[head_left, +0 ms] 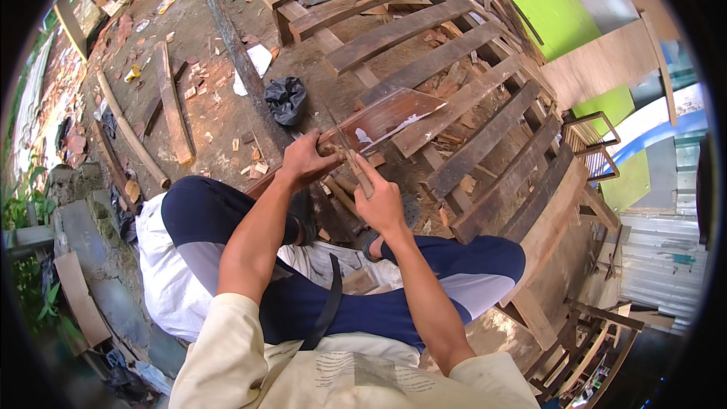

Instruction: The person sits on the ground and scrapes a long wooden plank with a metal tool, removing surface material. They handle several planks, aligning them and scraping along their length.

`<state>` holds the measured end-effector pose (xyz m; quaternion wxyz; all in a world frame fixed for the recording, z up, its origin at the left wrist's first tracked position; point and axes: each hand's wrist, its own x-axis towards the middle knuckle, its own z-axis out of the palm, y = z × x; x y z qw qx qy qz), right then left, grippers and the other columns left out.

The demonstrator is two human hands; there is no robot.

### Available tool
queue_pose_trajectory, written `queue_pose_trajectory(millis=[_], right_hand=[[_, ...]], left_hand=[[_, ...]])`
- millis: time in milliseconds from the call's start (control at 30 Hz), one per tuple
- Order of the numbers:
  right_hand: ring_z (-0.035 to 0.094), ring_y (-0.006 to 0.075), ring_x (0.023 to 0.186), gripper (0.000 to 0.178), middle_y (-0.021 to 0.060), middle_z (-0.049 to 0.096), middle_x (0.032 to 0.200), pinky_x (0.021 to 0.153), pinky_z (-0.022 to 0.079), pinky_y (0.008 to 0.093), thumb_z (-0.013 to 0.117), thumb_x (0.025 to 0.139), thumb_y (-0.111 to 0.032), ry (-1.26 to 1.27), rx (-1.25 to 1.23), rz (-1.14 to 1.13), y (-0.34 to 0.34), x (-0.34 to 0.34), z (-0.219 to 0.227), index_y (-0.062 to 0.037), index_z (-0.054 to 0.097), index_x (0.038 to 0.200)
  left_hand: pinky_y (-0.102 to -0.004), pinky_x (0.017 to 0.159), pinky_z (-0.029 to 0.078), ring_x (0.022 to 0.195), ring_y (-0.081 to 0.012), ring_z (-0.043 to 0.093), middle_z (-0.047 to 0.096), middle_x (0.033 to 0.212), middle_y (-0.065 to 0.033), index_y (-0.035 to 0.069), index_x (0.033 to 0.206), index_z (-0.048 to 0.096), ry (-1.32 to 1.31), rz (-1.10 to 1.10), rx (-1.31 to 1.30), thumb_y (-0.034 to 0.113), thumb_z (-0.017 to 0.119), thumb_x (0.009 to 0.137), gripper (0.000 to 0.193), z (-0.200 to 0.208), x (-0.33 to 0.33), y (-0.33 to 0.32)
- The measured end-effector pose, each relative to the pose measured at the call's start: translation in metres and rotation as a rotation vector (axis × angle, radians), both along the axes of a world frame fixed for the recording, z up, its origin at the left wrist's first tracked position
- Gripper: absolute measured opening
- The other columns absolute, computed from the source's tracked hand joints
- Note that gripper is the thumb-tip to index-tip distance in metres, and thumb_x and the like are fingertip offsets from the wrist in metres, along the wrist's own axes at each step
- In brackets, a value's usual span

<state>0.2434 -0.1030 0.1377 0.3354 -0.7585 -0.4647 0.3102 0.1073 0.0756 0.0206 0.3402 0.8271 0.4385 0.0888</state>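
My left hand point(309, 157) is closed round the edge of a reddish-brown board point(390, 117), which slants from beside my left knee up to the wooden slats. Peeling white patches show near the board's far end. In my right hand point(381, 201) is the wooden handle of a machete point(341, 132); its narrow blade, seen nearly edge-on, points away across the board. The blade lies just right of my left fingers. Whether it touches the wood or is sunk into it I cannot tell. Below my hands, several wood pieces point(342, 197) lie between my feet.
A slatted wooden frame point(447, 83) stands ahead and to the right. A dark pole point(241, 57), a black plastic bag point(285, 101), loose sticks and scattered wood chips lie ahead-left. A block wall point(91, 242) rises at left. Corrugated metal sheets point(659, 265) lean at far right.
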Motion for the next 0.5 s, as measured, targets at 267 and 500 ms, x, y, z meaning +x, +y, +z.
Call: queue_pose_trajectory(millis=[267, 500], right_hand=[[0.064, 0.048, 0.098, 0.061, 0.03, 0.067, 0.104, 0.082, 0.053, 0.0452, 0.06, 0.084, -0.006, -0.014, -0.003, 0.032, 0.002, 0.002, 0.007, -0.0149, 0.054, 0.144], [0.066, 0.0484, 0.089, 0.063, 0.0316, 0.067, 0.096, 0.077, 0.053, 0.0468, 0.061, 0.085, -0.005, -0.018, -0.071, 0.046, 0.004, -0.005, 0.014, -0.0139, 0.051, 0.146]], left_hand=[[-0.0484, 0.073, 0.053, 0.082, -0.0406, 0.069, 0.071, 0.082, -0.0215, 0.007, 0.103, 0.069, 0.014, 0.026, 0.033, 0.062, 0.079, 0.07, 0.065, 0.009, 0.0, -0.005], [-0.0493, 0.07, 0.053, 0.079, -0.0411, 0.069, 0.07, 0.08, -0.0202, 0.007, 0.098, 0.067, 0.022, 0.033, 0.108, 0.065, 0.076, 0.072, 0.064, 0.006, -0.004, -0.01]])
